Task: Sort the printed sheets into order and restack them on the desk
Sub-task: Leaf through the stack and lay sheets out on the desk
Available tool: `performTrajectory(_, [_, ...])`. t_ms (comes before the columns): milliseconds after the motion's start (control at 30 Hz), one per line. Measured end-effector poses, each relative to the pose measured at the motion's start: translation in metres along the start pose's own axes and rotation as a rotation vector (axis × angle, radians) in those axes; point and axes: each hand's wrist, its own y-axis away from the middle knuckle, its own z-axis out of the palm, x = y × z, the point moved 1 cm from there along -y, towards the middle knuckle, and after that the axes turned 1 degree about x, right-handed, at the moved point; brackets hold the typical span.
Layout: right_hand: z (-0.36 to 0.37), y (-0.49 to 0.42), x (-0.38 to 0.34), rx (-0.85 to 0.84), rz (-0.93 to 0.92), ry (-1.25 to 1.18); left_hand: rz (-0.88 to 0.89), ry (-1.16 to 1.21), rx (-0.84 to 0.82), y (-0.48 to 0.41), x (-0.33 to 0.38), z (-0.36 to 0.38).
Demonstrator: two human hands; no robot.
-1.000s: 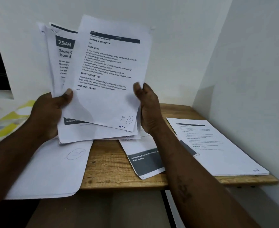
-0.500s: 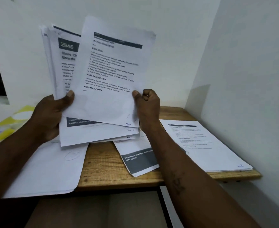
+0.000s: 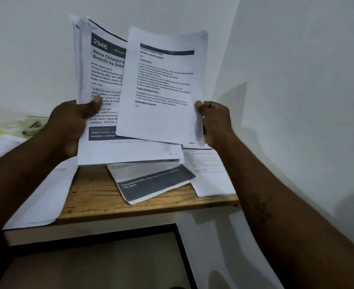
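Front sheet [image 3: 161,117], upright, long axis vertical: right hand [image 3: 215,122] pinches its right edge, grip closed on paper. Sheaf [image 3: 101,80] behind, to the left: left hand [image 3: 67,126] clamps it, thumb on its face. Both above the table [image 3: 96,197]; flat pile [image 3: 211,180] lies below, nearest the right hand.

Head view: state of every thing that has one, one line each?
held stack: raised upright above the desk
front sheet: raised, tilted, overlapping the stack's face
banded sheet: flat on desk, askew
right pile: flat at desk's right end
left sheet: flat at desk's left
left hand: grips held stack, thumb on its face
right hand: pinches front sheet's right edge
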Motion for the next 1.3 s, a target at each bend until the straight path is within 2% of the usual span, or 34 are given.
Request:
performTrajectory(100, [-0.053, -0.008, -0.008, -0.02, 0.048, 0.012, 0.024, -0.017, -0.003, 0.0, -0.01, 0.03])
performTrajectory(200, [-0.096, -0.013, -0.011, 0.038, 0.067, 0.06, 0.021, -0.02, -0.02, 0.004, -0.016, 0.063])
performTrajectory(400, [-0.135, -0.01, -0.015, 0.126, 0.027, 0.146, -0.006, -0.031, -0.054, 0.009, -0.032, 0.096])
performTrajectory(567, [-0.122, -0.004, -0.016, 0.18, -0.015, 0.131, 0.031, -0.008, -0.05, 0.01, -0.025, 0.098])
performTrajectory(867, [-0.053, 0.009, -0.023, 0.239, -0.162, 0.236, 0.115, -0.095, 0.0, 0.02, 0.002, 0.075])
performTrajectory(1100, [-0.016, 0.016, -0.028, 0.169, -0.233, 0.303, 0.148, -0.13, 0.038, 0.022, 0.019, 0.044])
performTrajectory(1300, [-0.017, 0.023, -0.03, 0.116, -0.222, 0.313, 0.155, -0.159, 0.057, 0.019, 0.013, 0.047])
